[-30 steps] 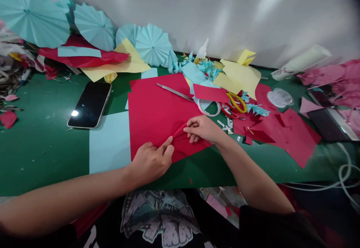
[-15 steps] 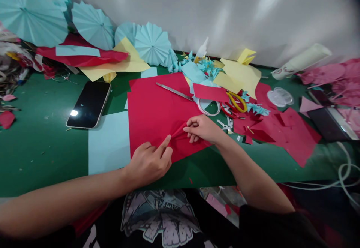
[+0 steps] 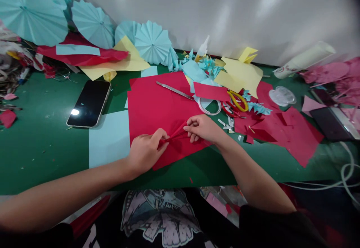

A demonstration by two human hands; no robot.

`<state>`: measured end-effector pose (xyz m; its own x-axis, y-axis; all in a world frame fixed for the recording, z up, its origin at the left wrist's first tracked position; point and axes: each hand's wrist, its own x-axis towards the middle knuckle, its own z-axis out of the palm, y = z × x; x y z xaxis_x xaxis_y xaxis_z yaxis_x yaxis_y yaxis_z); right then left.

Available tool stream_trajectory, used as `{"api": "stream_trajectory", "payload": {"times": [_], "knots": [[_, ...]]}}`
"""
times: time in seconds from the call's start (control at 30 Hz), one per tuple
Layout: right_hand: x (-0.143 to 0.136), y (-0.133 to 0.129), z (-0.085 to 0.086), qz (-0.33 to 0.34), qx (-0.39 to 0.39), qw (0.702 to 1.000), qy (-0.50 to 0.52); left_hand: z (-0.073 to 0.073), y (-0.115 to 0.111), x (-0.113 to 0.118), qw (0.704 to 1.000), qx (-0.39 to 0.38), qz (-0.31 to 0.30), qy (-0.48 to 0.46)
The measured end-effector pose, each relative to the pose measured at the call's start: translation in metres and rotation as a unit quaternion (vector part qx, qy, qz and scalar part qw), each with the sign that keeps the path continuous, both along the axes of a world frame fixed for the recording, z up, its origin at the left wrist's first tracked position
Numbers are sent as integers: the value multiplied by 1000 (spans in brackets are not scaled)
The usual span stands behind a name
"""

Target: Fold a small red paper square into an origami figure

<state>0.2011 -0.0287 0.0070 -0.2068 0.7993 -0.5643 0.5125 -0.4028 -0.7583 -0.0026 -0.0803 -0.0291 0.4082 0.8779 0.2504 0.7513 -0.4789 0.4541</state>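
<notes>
A small folded piece of red paper [image 3: 178,130] stretches between my two hands, low over larger red sheets [image 3: 157,105]. My left hand [image 3: 147,151] pinches its left end between thumb and fingers. At the other end, the fingertips of my right hand [image 3: 203,128] are closed on it. Creases run lengthwise between the two grips. Beyond my hands, a slim metal craft knife [image 3: 174,90] lies on the red sheets. Just past my right hand are a white ring of tape [image 3: 209,112] and scissors with red and yellow handles [image 3: 238,101].
A phone [image 3: 89,103] and a light blue sheet [image 3: 109,139] lie on the left. Pleated blue paper rounds [image 3: 152,43] lean along the wall. Red scraps [image 3: 295,135], a clear round lid [image 3: 282,96] and a white cable [image 3: 344,171] are on the right. A glue bottle [image 3: 203,49] stands at the back.
My left hand has shifted a little left, and its extended index finger has drawn back into a pinch on the red paper. My right hand has kept its hold.
</notes>
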Motion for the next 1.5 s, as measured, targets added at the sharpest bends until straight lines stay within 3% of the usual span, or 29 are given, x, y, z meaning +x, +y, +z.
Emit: {"api": "stream_trajectory", "payload": {"times": [0.17,0.43,0.7,0.87,1.2,1.5], "knots": [[2,0,-4,2,7,1000,8,-2,2,1,999,19,-1,-27],[3,1,-5,9,12,1000,13,-3,2,5,998,69,3,4],[2,1,-3,10,9,1000,0,5,-7,-2,968,190,-98,129],[1,0,-1,13,12,1000,-5,12,-14,-3,958,235,-116,121],[3,-1,-5,20,20,1000,-3,10,-13,1,969,172,-134,116],[0,-1,-3,13,20,1000,-2,13,-17,4,955,183,-158,173]]}}
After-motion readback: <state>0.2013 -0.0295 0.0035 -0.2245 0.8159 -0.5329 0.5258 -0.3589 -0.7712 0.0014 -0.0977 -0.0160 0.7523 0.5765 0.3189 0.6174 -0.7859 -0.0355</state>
